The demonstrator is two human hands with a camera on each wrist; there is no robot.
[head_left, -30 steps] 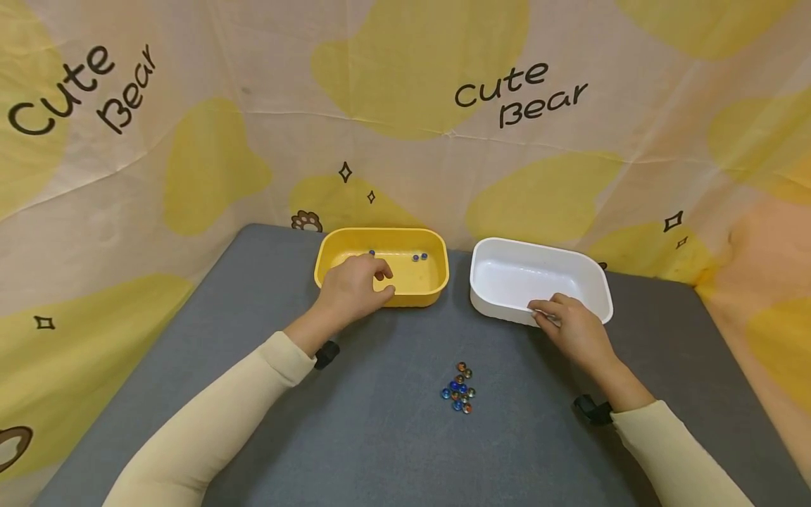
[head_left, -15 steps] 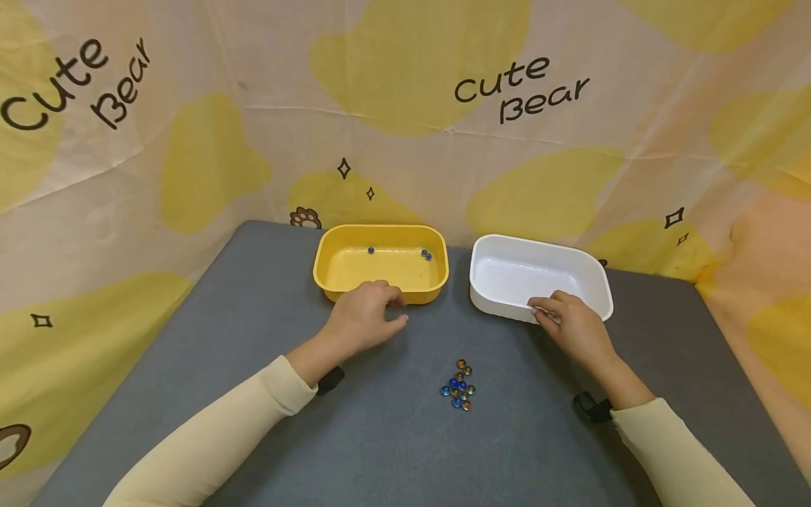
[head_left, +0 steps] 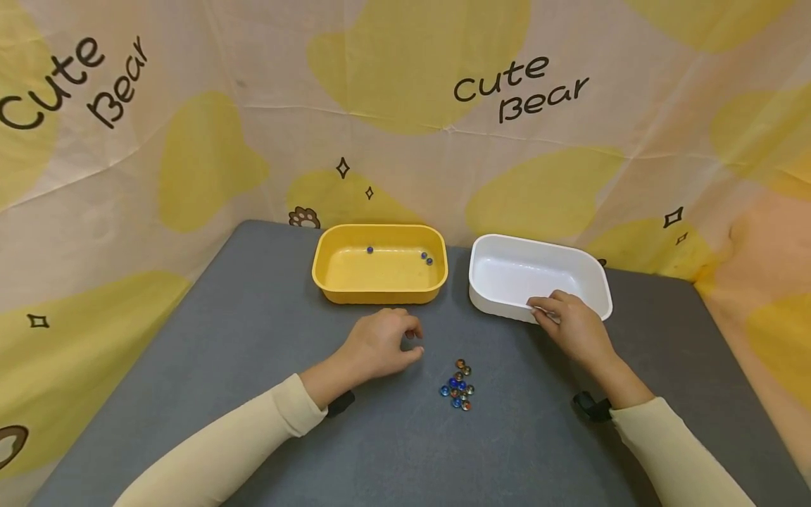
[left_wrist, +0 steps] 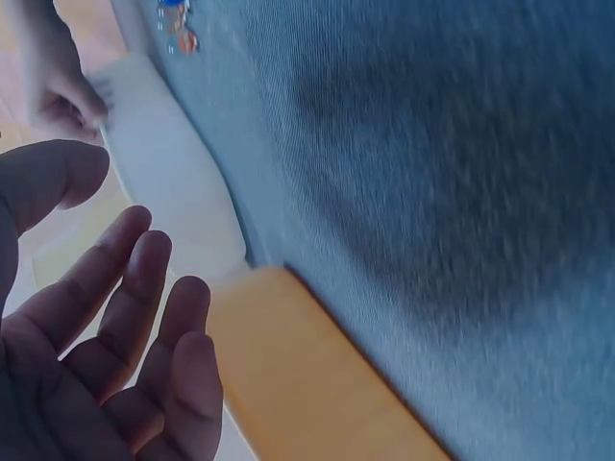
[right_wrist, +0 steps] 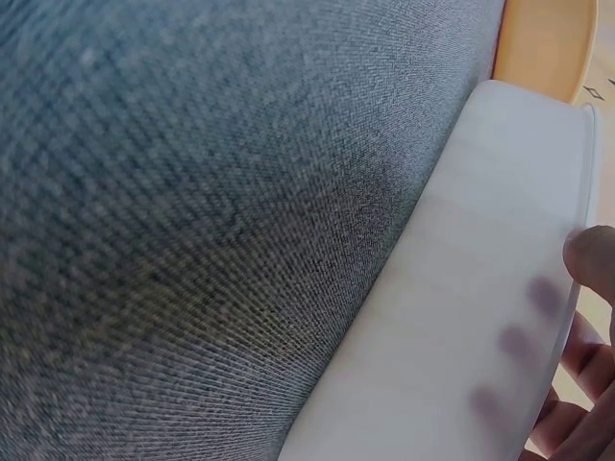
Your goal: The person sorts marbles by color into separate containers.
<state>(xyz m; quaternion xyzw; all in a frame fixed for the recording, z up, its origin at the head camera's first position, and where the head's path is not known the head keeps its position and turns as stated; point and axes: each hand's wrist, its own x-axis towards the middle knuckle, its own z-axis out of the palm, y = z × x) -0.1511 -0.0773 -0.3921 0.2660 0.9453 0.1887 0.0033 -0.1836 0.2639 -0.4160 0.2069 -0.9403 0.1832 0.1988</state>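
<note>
Black "Cute Bear" lettering [head_left: 534, 104] twice on the backdrop cloth [head_left: 393, 70]

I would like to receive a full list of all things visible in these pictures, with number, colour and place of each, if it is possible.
Yellow tray: one, yellow, far side of the table, on the left
White tray: one, white, right of the yellow one
Tray marbles: three, blue, inside the yellow tray
Loose marbles: about a dozen, blue and orange-brown mixed, clustered on the table
Table: one, grey, under everything
Cloth: cream and yellow, "Cute Bear" print, behind the table
Wrist bands: two, black, one per wrist
Sleeves: two, cream, on both arms
Left grip: one bare hand, between yellow tray and loose marbles
Right grip: one bare hand, holding the white tray's near rim
</note>
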